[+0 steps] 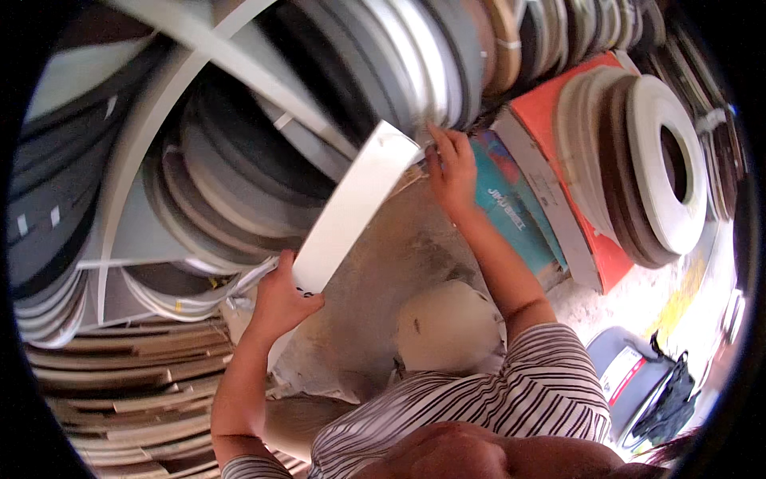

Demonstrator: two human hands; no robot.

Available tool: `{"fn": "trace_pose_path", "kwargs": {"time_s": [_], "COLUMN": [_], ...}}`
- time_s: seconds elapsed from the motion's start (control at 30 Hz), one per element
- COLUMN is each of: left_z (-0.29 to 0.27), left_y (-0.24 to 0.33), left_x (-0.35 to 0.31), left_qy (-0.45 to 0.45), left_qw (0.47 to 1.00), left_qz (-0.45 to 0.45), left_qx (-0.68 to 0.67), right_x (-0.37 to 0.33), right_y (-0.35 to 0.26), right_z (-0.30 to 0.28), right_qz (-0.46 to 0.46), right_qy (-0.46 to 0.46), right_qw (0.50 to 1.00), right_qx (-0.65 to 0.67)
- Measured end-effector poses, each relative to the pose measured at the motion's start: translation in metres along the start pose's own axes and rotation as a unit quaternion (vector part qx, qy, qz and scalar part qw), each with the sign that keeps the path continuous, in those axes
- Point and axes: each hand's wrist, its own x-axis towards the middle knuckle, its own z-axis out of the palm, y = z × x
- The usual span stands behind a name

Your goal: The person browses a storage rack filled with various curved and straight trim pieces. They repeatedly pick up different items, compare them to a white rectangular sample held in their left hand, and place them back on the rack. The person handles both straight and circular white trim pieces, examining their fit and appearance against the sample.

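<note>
the left hand is closed around the lower end of a white strip, which runs up and across to the right hand; that hand pinches the strip's far end against the grey rolls stacked on edge just above it. the strip hangs unsupported between the hands, so it could kink or crease if either one twists; a hard pull could also, i judge, drag the leaning rolls down towards the hands, or tip the white and brown rolls on the orange box right of the right hand.
</note>
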Motion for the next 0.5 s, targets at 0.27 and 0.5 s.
{"fn": "trace_pose_path", "kwargs": {"time_s": [0.27, 0.5], "left_z": [0.008, 0.003], "left_y": [-0.092, -0.147], "left_x": [-0.069, -0.126], "left_qy": [0.001, -0.008], "left_qw": [0.998, 0.992], "left_qz": [-0.053, -0.112], "left_qx": [-0.045, -0.056], "right_x": [0.011, 0.028], "right_y": [-0.087, -0.152], "right_z": [0.026, 0.044], "right_qz": [0.129, -0.094], "right_qy": [-0.213, -0.188], "right_qw": [0.941, 0.943], "right_qx": [0.230, 0.259]}}
